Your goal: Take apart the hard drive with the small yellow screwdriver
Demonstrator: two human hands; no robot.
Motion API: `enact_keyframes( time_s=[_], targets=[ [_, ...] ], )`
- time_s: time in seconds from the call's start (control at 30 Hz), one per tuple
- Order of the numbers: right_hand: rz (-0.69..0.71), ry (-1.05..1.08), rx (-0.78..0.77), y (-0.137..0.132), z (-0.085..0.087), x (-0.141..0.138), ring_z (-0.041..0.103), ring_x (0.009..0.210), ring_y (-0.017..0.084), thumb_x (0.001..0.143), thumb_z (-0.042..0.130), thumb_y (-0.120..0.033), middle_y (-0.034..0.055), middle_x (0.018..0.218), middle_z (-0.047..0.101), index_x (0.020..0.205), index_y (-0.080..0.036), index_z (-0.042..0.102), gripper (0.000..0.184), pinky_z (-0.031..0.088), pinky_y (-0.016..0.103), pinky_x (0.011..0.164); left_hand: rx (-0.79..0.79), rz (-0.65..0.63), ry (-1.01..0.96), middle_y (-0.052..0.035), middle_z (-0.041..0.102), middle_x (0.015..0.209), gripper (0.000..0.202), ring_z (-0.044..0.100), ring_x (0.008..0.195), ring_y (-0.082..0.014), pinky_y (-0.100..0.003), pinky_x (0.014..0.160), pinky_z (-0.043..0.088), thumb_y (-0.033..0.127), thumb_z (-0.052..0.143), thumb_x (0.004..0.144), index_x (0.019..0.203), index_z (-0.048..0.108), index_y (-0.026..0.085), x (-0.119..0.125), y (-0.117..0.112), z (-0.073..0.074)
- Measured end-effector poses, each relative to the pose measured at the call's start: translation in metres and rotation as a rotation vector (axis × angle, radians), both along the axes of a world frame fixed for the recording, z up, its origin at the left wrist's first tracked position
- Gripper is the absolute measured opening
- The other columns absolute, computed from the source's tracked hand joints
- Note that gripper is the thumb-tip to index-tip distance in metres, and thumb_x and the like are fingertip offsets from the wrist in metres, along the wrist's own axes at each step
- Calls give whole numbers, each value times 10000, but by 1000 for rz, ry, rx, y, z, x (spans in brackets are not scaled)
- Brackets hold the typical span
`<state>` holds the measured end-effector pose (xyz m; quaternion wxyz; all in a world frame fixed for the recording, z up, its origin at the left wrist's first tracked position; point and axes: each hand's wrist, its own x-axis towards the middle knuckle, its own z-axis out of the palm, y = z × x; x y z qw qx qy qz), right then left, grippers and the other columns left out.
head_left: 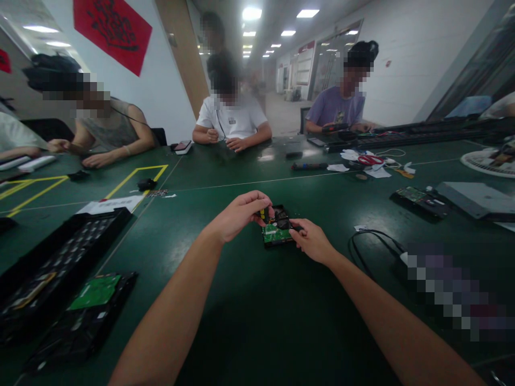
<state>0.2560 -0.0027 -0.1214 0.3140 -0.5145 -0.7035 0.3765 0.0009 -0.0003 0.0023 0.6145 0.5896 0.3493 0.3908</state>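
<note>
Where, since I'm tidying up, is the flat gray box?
In the head view, the flat gray box lies toward the right edge, on the green table, just right of a black unit with a green board.

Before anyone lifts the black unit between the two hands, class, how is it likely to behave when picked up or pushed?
The black unit will probably stay stiff, given its boxy shape. It seems unlikely to roll, being low and flat on the table. Its green circuit board, lying uncovered, may be fragile if pressed.

white wall (402, 69), bright ceiling lights (252, 13)
</note>
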Motion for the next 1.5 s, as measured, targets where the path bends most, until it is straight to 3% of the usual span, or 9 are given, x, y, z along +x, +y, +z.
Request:
enact_keyframes(
  time_s=[0.27, 0.53, 1.0, 1.23, 1.5],
  targets=[
    [-14, -6, 4, 0, -2, 1, 635, 698, 103, 996, 587, -377, 135, 1319, 610, 1437, -228, 576, 465, 535, 240, 537, 22, 12, 25, -72, 714, 956, 208, 639, 855, -182, -290, 667, 477, 376, 652, 934, 1010, 645, 182, -1, 2, -4],
    [-1, -10, 6, 2, -3, 2, 642, 713, 101, 1007, 579, -390, 135, 1345, 596, 1417, -220, 581, 444, 531, 239, 543, 68, 22, 113, -72, 689, 960, 196, 582, 835, -175, -293, 668, 453, 350, 682, 872, 892, 732, 162, 0, -1, 4],
    [-10, -15, -10, 1, -2, 0, 641, 725, 103, 1010, 588, -381, 130, 1334, 602, 1417, -232, 585, 433, 531, 233, 548, 22, -53, 65, -89, 707, 1006, 270, 650, 922, -215, -295, 702, 498, 381, 689, 909, 1080, 731, 176, -3, -1, 1],
    [5, -3, -4, 2, -6, 1, 634, 729, 104, 1012, 584, -384, 135, 1347, 592, 1443, -234, 567, 457, 537, 246, 569, 2, -44, 50, -104, 719, 1016, 216, 650, 962, -226, -312, 739, 527, 366, 679, 921, 984, 715, 162, -8, -1, 2],
    [0, -6, 9, 1, -3, 0, 627, 726, 101, 1003, 595, -359, 133, 1321, 599, 1410, -210, 589, 434, 531, 242, 575, 9, -67, 86, -102, 690, 1079, 221, 625, 971, -216, -282, 721, 541, 350, 679, 913, 997, 763, 164, -10, -1, 4]
  ],
)
